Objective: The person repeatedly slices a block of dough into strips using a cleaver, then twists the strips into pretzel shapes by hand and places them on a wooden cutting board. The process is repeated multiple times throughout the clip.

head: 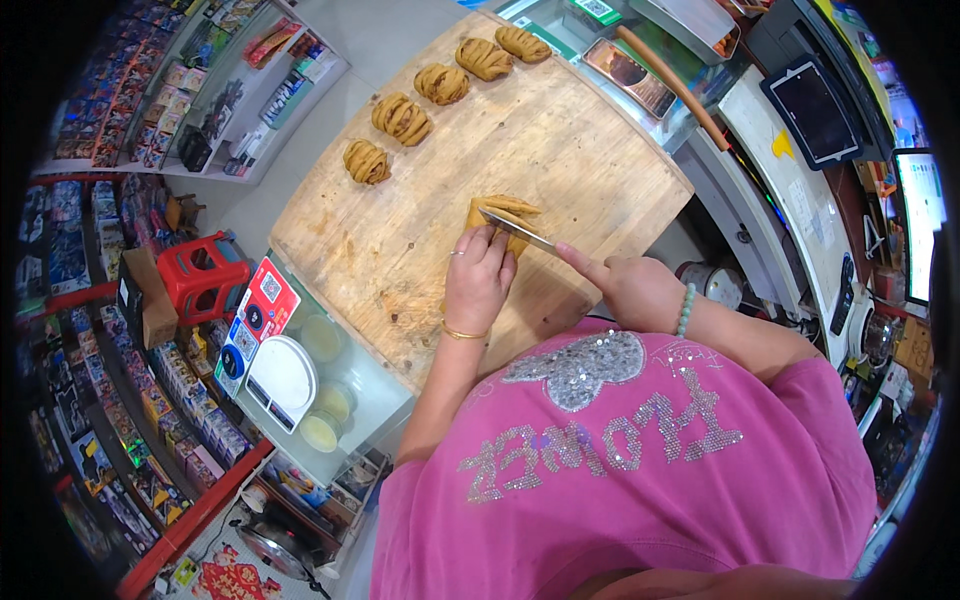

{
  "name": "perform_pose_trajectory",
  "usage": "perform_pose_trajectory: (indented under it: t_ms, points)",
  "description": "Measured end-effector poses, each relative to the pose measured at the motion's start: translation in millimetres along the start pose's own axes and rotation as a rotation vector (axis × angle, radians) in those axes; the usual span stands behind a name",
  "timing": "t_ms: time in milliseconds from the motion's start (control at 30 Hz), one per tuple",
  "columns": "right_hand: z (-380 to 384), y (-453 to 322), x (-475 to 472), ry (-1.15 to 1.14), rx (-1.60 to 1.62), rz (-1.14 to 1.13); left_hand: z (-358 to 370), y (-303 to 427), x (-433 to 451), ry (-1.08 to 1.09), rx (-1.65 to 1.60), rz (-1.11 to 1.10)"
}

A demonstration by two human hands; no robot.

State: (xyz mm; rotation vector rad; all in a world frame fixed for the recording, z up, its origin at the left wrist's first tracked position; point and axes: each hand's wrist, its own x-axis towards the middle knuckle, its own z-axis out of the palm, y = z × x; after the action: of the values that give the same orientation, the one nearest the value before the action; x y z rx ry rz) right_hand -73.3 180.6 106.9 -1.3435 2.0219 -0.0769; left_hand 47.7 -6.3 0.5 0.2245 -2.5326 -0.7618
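My right hand (630, 285) grips a knife, its index finger stretched along the back of the blade (521, 230). The blade lies across a flat piece of yellow-brown dough (478, 215), which has cut strips (510, 204) at its far end. My left hand (480, 266) rests on the dough just nearer to me than the blade, fingers bunched, and covers much of the piece. Beneath them is a wooden board (570, 150). Along its far left edge sits a row of several shaped dough rolls wrapped in strips, among them a nearest roll (366, 162) and a middle roll (442, 83).
A white kitchen scale (282, 381) stands on the glass counter left of the board. A smartphone (630, 77) and a wooden rolling pin (673, 88) lie beyond the right edge. A red plastic stool (202, 276) and stocked shelves are at left; a tablet (813, 112) is at right.
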Motion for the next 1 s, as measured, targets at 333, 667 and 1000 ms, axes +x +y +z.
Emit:
perform_pose_trajectory:
  t_ms: [333, 667, 1000]
  points:
    - [25, 4, 22, 0.114, -0.012, -0.093, -1, 1, 2, -0.02, 0.024, -0.029]
    - [9, 8, -19, 0.126, -0.032, -0.033, -9, 6, -13, -0.008, 0.041, -0.036]
    - [9, 0, 0, 0.047, 0.017, -0.033, -7, 4, -10, -0.019, 0.005, -0.029]
